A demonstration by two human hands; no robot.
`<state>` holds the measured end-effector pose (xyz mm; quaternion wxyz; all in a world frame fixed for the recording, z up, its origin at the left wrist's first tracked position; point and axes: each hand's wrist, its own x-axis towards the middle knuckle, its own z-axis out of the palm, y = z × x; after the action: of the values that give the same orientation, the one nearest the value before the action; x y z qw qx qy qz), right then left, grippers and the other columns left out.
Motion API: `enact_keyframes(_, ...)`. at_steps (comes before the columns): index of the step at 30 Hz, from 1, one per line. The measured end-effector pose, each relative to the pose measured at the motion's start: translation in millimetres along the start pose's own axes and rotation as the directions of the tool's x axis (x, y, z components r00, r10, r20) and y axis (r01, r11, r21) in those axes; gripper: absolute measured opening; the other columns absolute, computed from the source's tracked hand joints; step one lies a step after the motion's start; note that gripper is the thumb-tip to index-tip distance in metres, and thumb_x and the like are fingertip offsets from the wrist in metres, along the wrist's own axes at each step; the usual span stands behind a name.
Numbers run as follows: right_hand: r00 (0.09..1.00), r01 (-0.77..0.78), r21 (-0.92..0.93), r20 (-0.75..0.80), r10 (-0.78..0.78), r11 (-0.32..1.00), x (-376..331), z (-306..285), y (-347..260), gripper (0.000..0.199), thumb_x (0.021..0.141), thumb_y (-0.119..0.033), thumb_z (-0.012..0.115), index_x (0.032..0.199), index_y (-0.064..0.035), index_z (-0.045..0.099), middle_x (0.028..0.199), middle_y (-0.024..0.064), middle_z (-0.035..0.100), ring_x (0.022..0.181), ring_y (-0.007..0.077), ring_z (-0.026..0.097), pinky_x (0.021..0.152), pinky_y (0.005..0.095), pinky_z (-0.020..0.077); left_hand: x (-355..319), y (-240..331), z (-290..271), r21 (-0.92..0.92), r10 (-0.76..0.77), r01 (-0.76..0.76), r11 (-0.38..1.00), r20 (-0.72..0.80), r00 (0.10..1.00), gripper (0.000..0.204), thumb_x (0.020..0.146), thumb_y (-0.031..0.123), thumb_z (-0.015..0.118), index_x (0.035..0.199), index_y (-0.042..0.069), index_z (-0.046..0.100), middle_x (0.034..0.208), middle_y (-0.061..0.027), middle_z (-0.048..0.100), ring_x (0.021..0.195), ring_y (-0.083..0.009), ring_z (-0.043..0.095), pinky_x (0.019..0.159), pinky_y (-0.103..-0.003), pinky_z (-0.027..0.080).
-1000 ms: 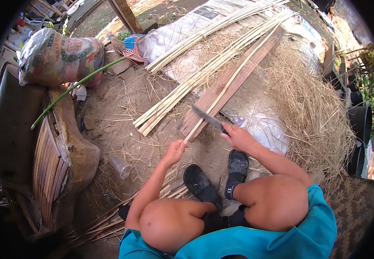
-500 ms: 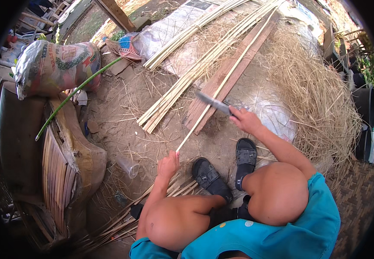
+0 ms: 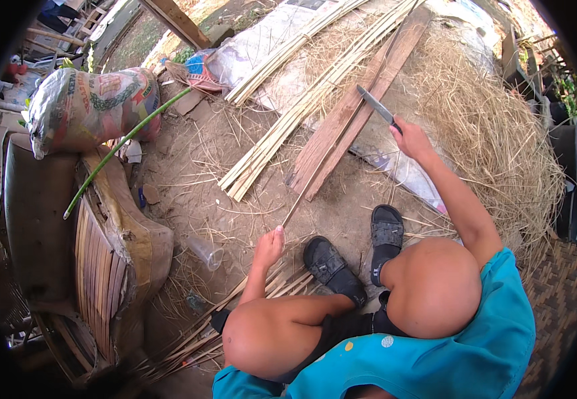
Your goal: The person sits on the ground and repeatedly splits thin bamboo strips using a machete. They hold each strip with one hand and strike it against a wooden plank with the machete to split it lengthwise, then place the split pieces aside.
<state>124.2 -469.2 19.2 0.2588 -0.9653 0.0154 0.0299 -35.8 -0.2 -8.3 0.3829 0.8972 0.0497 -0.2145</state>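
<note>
My left hand (image 3: pixel 269 247) pinches the near end of a long thin strip (image 3: pixel 294 207), likely bamboo, whose dark brown side shows. The strip runs away from me along a reddish-brown wooden plank (image 3: pixel 315 153) on the ground. In my right hand (image 3: pixel 411 138) is a knife (image 3: pixel 378 105), gripped by its handle. Its blade points up and left and lies across the strip, over the plank's middle; whether it touches is hard to tell. Left of the plank lies a bundle of pale split strips (image 3: pixel 275 143), with a second pale bundle (image 3: pixel 282 63) beyond it.
Dry shavings (image 3: pixel 485 126) heap up on the right. At the left are a stuffed sack (image 3: pixel 95 106), a worn chair-like frame with slats (image 3: pixel 95 256) and a green stalk (image 3: pixel 125 137). More strips (image 3: pixel 282 282) lie by my left leg. A clear plastic cup (image 3: pixel 207 253) lies on the ground.
The strip showed its pale side before and shows a dark side now. The knife and my right hand have moved farther up the plank and right. My left hand still holds the strip's end.
</note>
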Motion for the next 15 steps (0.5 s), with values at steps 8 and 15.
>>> enact_keyframes(8, 0.842, 0.437, 0.053, 0.326, -0.429, 0.898, -91, 75, -69, 0.049, 0.103, -0.047, 0.052, 0.144, -0.0204, 0.054, 0.099, 0.0263, 0.068, 0.083, 0.0452, 0.069, 0.077, 0.0526, 0.0575, -27, 6, 7, 0.373, 0.015, 0.029, 0.927, -0.115, 0.993, 0.046, 0.108, 0.041, 0.044, 0.089, 0.002, 0.06, 0.071, -0.0288, 0.065, 0.073, -0.0521, 0.065, 0.067, -0.063, 0.049)
enact_keyframes(15, 0.982, -0.122, 0.054, -0.142, 0.128, 0.991, 24, -49, 0, 0.033, 0.104, -0.036, 0.054, 0.12, -0.0084, 0.064, 0.088, 0.0218, 0.072, 0.084, 0.043, 0.071, 0.075, 0.0534, 0.0558, -59, -17, -15, 0.318, 0.108, -0.066, 0.946, -0.115, 0.988, 0.046, 0.109, 0.035, 0.041, 0.092, -0.001, 0.065, 0.076, -0.0321, 0.064, 0.076, -0.0552, 0.063, 0.069, -0.063, 0.049)
